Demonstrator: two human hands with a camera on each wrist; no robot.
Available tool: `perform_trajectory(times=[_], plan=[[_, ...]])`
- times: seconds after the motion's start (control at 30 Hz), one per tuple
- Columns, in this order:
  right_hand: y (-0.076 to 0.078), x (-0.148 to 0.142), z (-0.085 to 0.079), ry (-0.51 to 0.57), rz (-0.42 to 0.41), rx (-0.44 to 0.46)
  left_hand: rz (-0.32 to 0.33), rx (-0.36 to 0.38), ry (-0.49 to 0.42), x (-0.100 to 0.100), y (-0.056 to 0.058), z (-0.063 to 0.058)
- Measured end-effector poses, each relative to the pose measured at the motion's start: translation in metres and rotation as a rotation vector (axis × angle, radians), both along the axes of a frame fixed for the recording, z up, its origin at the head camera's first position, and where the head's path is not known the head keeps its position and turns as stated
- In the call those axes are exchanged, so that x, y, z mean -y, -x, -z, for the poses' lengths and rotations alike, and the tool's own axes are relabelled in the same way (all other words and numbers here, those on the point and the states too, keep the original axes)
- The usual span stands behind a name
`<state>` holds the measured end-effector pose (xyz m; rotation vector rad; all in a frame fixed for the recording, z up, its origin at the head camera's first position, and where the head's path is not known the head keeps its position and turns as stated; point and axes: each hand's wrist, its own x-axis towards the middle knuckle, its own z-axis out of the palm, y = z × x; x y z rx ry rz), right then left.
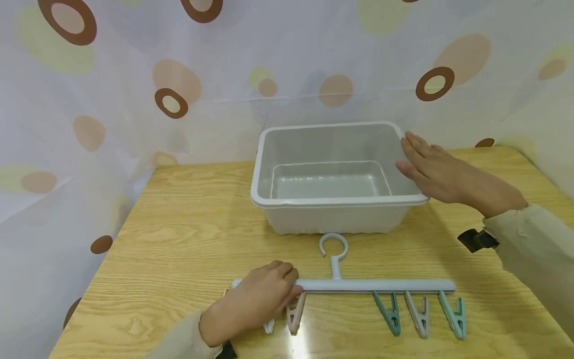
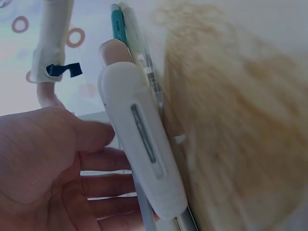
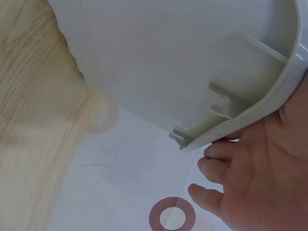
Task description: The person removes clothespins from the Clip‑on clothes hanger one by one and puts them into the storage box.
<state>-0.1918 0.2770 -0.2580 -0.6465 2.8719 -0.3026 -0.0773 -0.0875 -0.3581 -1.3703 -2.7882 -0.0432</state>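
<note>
Nearest, a pale sleeve (image 1: 181, 341) with a black strap (image 1: 226, 351) comes up to the left end of the hanger (image 1: 376, 285). That hanger lies flat on the wooden table (image 1: 179, 214), and its clothes pegs reach from the bar's near side. At its left end are a white peg (image 1: 269, 326) and a pinkish peg (image 1: 295, 315), with a beige peg (image 1: 225, 292) mostly hidden by the hand; at its right end come a dark teal peg (image 1: 390, 315), a greyish peg (image 1: 419, 316) and a lighter teal peg (image 1: 455, 315).

The left hand (image 1: 257, 299) grips the bar among the left-hand pegs, fingers over its far side. From the middle of the bar the hook (image 1: 347, 247) points away, close to the grey basin (image 1: 336, 202); I cannot tell whether they touch.

Beyond the hanger the basin stands upright. Past the hanger's right end, the right hand (image 1: 437, 172) rests against the basin's side rim, fingers straight and close together. Farthest behind the hanger hangs a patterned cloth (image 1: 224, 119) of brown rings and pale ovals.
</note>
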Motion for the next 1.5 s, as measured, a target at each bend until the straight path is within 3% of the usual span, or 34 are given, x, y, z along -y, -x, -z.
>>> perform_trajectory(times=[0.27, 0.6, 0.9, 1.17, 1.4, 1.5], plan=[[0.0, 0.003, 0.0, 0.002, 0.013, -0.005, -0.009, -0.029, 0.004, -0.002, 0.001, 0.0], [-0.002, 0.004, 0.002, 0.016, 0.027, -0.001, 0.015, 0.005, -0.062, -0.007, 0.0, -0.002], [-0.001, 0.004, 0.003, 0.033, 0.036, 0.01, 0.009, 0.097, -0.107, -0.009, 0.0, -0.004], [-0.002, 0.004, 0.003, 0.044, 0.034, 0.01, -0.103, 0.309, -0.228, -0.008, -0.003, -0.004], [-0.002, 0.004, 0.003, 0.048, 0.039, 0.013, -0.114, 0.171, -0.184, -0.009, -0.007, 0.002], [-0.002, 0.004, 0.003, 0.047, 0.042, 0.014, -0.149, 0.169, -0.195, -0.011, -0.007, 0.002]])
